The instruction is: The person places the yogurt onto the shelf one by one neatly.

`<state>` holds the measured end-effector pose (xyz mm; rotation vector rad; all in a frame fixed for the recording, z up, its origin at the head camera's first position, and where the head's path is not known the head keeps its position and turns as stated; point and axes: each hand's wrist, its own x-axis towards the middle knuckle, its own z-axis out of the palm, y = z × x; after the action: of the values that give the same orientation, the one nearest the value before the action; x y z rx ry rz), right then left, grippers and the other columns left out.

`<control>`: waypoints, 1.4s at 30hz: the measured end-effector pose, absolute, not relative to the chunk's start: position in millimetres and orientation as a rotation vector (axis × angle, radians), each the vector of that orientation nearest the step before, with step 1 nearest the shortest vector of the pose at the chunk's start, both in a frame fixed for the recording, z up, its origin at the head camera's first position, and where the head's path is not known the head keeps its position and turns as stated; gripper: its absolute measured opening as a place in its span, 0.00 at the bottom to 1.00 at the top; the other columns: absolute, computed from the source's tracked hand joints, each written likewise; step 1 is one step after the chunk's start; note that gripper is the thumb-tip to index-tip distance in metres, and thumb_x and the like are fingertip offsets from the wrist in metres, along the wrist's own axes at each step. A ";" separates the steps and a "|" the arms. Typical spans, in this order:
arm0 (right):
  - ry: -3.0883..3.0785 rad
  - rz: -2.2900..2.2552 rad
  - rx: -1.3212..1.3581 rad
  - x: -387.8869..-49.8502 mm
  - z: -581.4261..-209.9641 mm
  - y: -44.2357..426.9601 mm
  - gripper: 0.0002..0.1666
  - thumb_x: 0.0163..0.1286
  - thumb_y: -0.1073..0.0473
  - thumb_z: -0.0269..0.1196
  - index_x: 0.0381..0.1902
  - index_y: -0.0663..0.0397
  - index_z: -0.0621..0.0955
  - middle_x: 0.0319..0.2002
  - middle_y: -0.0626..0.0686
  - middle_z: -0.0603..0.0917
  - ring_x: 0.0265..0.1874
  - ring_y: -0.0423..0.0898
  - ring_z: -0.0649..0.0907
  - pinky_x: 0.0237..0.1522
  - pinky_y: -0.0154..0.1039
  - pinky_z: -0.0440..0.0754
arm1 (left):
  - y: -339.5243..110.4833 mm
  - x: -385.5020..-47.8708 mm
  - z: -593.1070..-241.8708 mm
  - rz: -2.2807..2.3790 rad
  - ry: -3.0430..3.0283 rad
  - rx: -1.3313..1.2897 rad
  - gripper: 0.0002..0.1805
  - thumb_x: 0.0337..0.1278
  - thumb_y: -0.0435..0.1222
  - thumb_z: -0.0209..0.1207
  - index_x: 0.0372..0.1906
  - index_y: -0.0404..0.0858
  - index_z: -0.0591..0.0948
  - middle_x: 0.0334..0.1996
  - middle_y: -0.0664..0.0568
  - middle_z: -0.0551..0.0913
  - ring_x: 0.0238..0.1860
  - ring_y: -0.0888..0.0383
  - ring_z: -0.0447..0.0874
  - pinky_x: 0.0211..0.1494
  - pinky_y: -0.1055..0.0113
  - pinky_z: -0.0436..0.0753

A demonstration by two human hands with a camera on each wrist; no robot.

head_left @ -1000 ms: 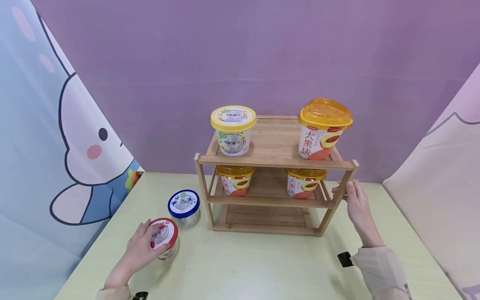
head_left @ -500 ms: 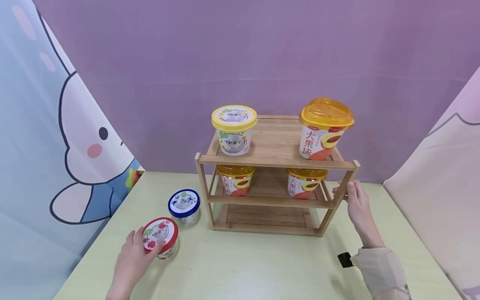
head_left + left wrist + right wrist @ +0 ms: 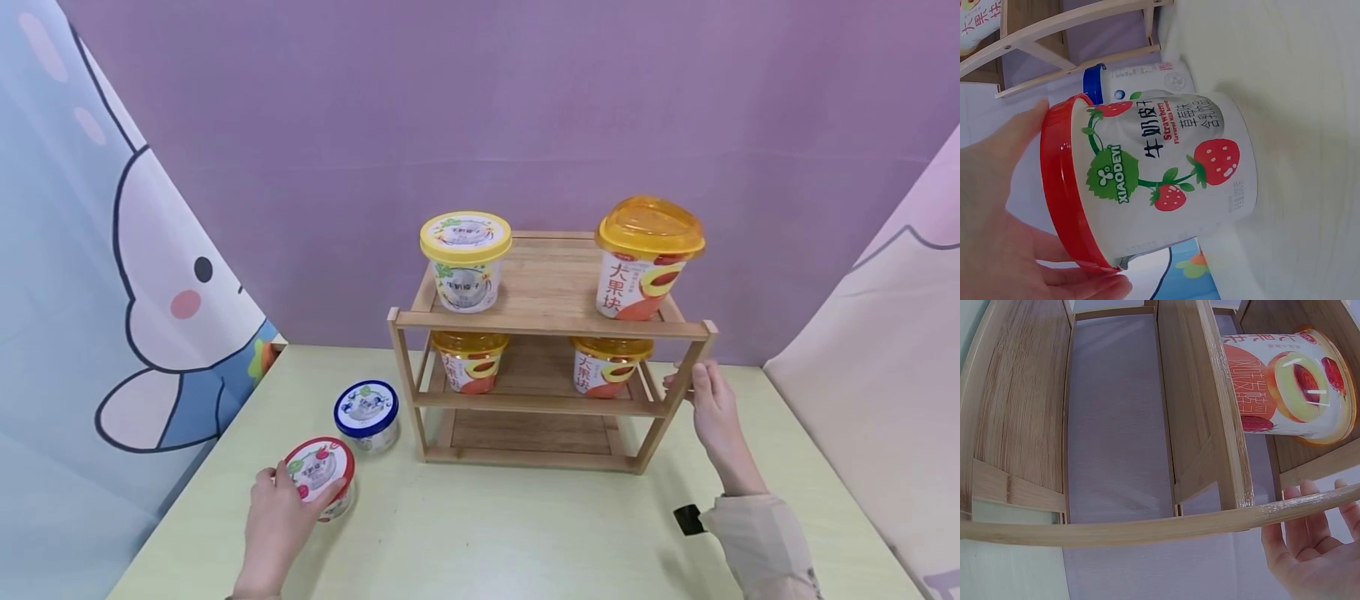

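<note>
My left hand (image 3: pixel 277 521) grips the rim of a strawberry tub (image 3: pixel 315 471) with a red lid, thumb on one side and fingers on the other. In the left wrist view the strawberry tub (image 3: pixel 1166 169) fills the middle, its base against the tabletop. Behind it stands a tub with a blue lid (image 3: pixel 366 408). On the right, my right hand (image 3: pixel 716 408) holds the right front post of a three-tier wooden rack (image 3: pixel 555 325). The right wrist view shows its fingers (image 3: pixel 1316 528) passing behind that post (image 3: pixel 1147 529).
A yellow-lidded tub (image 3: pixel 465 262) and an orange-lidded fruit cup (image 3: pixel 645 267) stand on the rack's top tier. Two similar cups, a left one (image 3: pixel 471 367) and a right one (image 3: pixel 606 371), occupy the middle tier. Cloth curtains (image 3: pixel 525 125) border the pale table (image 3: pixel 480 533).
The left hand's fingers have slid off the top of the red lid to its edge, and the thumb lies along the near right rim. Tubs, rack and right hand stay put.
</note>
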<state>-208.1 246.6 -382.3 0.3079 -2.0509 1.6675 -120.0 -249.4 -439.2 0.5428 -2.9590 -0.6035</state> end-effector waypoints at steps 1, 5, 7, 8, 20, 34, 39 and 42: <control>-2.052 1.665 0.307 -208.2 -382.3 246.4 0.13 0.72 0.55 0.38 0.36 0.48 0.71 0.26 0.39 0.78 0.30 0.33 0.78 0.37 0.21 0.73 | -249.6 -119.8 -440.0 -0.602 -2.961 0.541 0.58 0.39 0.62 0.58 0.57 0.14 0.54 0.49 0.23 0.57 0.47 0.33 0.58 0.48 0.44 0.70; -2.050 1.664 0.310 -208.4 -382.1 246.3 0.14 0.72 0.56 0.38 0.36 0.54 0.70 0.26 0.39 0.78 0.30 0.33 0.78 0.37 0.22 0.73 | -250.8 -121.1 -441.2 -0.610 -2.974 0.502 0.59 0.38 0.63 0.57 0.57 0.14 0.54 0.50 0.24 0.56 0.49 0.33 0.57 0.49 0.43 0.69; -2.047 1.663 0.309 -208.1 -382.0 246.1 0.14 0.72 0.56 0.38 0.36 0.53 0.71 0.26 0.40 0.78 0.30 0.34 0.78 0.37 0.22 0.73 | -252.2 -122.4 -441.4 -0.625 -2.984 0.461 0.57 0.40 0.61 0.58 0.57 0.14 0.54 0.52 0.23 0.56 0.50 0.33 0.58 0.50 0.43 0.68; -2.047 1.661 0.309 -207.9 -381.9 246.1 0.13 0.72 0.57 0.38 0.36 0.51 0.71 0.26 0.40 0.78 0.30 0.34 0.78 0.37 0.22 0.73 | -253.2 -123.1 -441.5 -0.639 -2.991 0.434 0.57 0.41 0.61 0.58 0.57 0.14 0.54 0.52 0.23 0.56 0.50 0.33 0.58 0.50 0.42 0.68; -2.050 1.663 0.303 -208.2 -381.3 245.5 0.15 0.72 0.57 0.38 0.37 0.60 0.69 0.26 0.39 0.78 0.30 0.33 0.78 0.37 0.22 0.73 | -269.3 -133.6 -440.9 -0.850 -3.055 0.180 0.53 0.44 0.53 0.60 0.61 0.18 0.49 0.58 0.25 0.51 0.54 0.32 0.57 0.52 0.41 0.64; -2.036 1.660 0.285 -209.0 -382.1 244.9 0.13 0.72 0.56 0.39 0.35 0.43 0.71 0.26 0.41 0.79 0.29 0.33 0.78 0.36 0.22 0.73 | -283.8 -138.4 -440.2 -0.994 -3.076 0.041 0.52 0.42 0.51 0.63 0.62 0.21 0.50 0.60 0.28 0.51 0.56 0.33 0.58 0.52 0.42 0.65; -2.029 1.662 0.270 -209.4 -382.6 244.7 0.13 0.72 0.56 0.39 0.35 0.46 0.71 0.25 0.41 0.79 0.28 0.33 0.79 0.36 0.22 0.73 | -283.0 -139.5 -441.5 -1.018 -3.073 0.034 0.52 0.43 0.50 0.63 0.63 0.22 0.50 0.61 0.29 0.49 0.58 0.34 0.56 0.53 0.41 0.64; -2.034 1.666 0.276 -209.1 -382.5 244.6 0.15 0.72 0.56 0.38 0.36 0.57 0.71 0.26 0.41 0.79 0.29 0.33 0.78 0.36 0.22 0.73 | -279.3 -138.8 -444.0 -0.990 -3.067 0.058 0.54 0.43 0.52 0.61 0.63 0.22 0.47 0.62 0.28 0.47 0.58 0.33 0.55 0.53 0.40 0.63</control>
<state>-209.1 244.6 -382.5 0.2759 -2.0339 1.6663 -138.8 -279.3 -444.0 0.0584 -3.0666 -0.9901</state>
